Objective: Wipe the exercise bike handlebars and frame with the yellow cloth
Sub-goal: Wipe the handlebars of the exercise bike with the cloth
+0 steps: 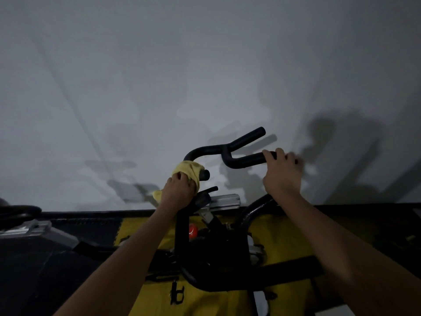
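Yellow cloth: bunched round the left-hand end of the black handlebars, just behind the bar's end cap. Left hand: fingers curled, gripping the cloth against the bar. Right hand: fingers wrapped over the right-hand grip, holding it bare. Black bike frame: below the hands, with a red knob beside its post. Pale wall behind; yellow and black floor mat beneath.

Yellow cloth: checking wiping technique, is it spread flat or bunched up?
Bunched: the yellow cloth is wrapped around the handlebar, gripped by the left hand.
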Available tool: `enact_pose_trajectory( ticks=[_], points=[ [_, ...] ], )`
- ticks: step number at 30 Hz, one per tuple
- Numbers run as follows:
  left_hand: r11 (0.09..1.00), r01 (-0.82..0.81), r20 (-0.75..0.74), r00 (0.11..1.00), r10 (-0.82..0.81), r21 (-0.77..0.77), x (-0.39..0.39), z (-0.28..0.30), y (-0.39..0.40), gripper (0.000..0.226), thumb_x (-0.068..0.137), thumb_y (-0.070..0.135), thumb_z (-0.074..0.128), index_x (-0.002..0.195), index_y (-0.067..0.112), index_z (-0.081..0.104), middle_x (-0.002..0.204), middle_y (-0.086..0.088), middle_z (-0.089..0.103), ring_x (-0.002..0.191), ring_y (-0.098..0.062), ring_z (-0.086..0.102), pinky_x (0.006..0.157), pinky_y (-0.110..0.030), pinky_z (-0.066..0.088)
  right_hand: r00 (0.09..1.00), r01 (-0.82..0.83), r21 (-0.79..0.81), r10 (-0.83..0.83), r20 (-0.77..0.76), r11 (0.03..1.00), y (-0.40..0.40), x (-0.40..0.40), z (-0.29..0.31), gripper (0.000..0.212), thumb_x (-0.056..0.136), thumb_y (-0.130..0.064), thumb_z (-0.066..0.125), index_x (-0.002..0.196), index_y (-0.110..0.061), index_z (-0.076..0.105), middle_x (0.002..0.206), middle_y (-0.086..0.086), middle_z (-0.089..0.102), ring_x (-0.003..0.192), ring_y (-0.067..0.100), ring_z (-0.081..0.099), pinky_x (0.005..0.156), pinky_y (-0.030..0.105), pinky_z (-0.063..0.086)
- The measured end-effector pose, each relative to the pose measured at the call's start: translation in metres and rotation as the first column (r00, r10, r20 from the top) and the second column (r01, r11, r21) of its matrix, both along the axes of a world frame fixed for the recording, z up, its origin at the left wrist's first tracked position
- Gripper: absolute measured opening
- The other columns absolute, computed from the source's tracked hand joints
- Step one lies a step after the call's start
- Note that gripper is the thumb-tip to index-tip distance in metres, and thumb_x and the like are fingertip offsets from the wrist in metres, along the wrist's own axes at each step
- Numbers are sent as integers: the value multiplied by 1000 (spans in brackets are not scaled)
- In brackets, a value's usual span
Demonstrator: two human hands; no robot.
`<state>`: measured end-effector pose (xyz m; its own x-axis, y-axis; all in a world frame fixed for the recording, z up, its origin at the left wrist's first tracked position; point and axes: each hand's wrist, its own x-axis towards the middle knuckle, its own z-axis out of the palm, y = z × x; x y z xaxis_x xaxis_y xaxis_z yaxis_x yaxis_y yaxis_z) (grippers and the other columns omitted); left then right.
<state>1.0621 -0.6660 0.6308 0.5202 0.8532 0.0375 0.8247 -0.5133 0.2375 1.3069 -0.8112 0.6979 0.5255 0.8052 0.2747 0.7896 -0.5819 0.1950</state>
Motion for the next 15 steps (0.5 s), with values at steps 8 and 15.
enact_pose_trajectory(
  ticks=[8,15],
  points=[
    [995,95,181,980,-89,-27,-5,-19,7,39,100,26,45,127,-2,48,123,-27,47,104,-44,51,80,-47,40,980,-199,102,201,-8,975,-6,-5,-12,45,73,-22,67,117,-17,71,135,15,52,126,37,45,114,53,29],
    [985,166,321,931,-174,50,-15,-6,-21,33,105,16,38,125,-5,53,126,-25,53,113,-41,51,94,-46,40,935,-354,21,355,-31,935,-4,0,-13,36,80,-41,53,102,-26,78,128,7,60,121,27,50,112,44,33]
  ],
)
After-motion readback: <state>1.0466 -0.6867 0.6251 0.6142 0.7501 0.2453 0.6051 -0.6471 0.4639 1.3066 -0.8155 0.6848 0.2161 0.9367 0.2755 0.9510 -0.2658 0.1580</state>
